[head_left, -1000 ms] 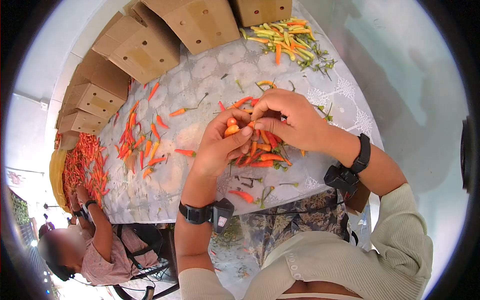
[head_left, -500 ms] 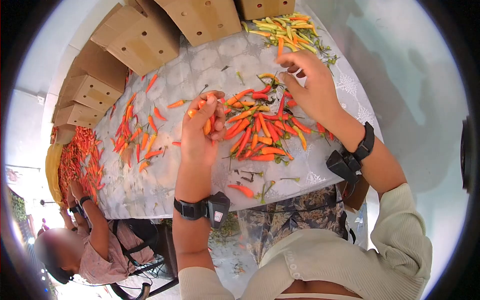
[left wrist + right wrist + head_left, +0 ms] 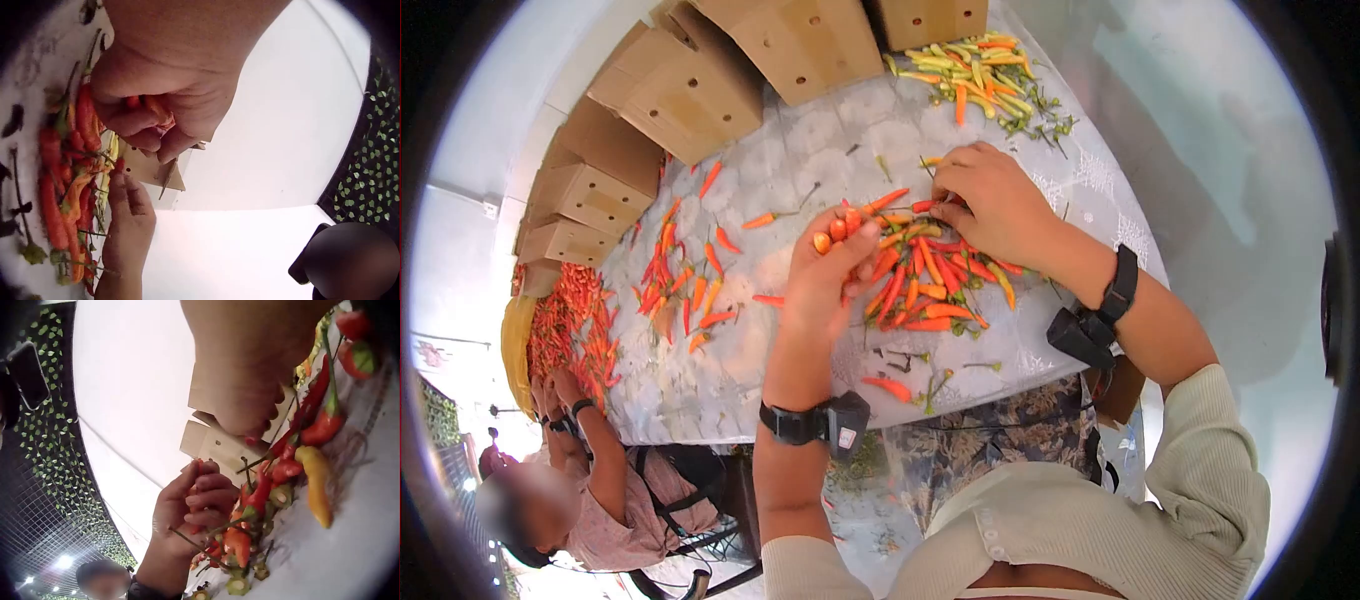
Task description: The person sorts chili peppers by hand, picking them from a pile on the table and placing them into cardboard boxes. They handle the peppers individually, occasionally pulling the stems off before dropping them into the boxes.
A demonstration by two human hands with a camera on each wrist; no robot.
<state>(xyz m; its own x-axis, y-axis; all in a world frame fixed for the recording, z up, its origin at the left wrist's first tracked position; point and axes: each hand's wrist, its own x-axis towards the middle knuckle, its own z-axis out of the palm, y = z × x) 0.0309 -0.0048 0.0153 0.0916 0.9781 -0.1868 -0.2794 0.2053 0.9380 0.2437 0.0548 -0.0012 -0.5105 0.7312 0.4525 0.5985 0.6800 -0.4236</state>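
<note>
My left hand (image 3: pixel 825 275) is curled round several orange-red chilli peppers (image 3: pixel 837 229), their rounded ends showing above the fingers. It stays at the left side of a pile of red, orange and yellow chillies (image 3: pixel 930 275), many with green stems. At the far side of that pile, my right hand (image 3: pixel 1000 205) pinches a red chilli (image 3: pixel 922 206) between thumb and fingers. The left wrist view also has this chilli at the right fingertips. Most of what lies in the left palm is hidden by the fingers.
Cardboard boxes (image 3: pixel 795 45) line the table's far edge. Yellow-green chillies (image 3: pixel 975 75) lie at the far right, and loose red ones (image 3: pixel 665 250) to the left. A larger red heap (image 3: pixel 565 325) lies beside another person (image 3: pixel 615 500). Loose stems (image 3: pixel 940 385) lie near the front edge.
The hands were together over the pile one second ago, then moved apart. My right hand has since come down to the pile and taken a red chilli; the left keeps its handful.
</note>
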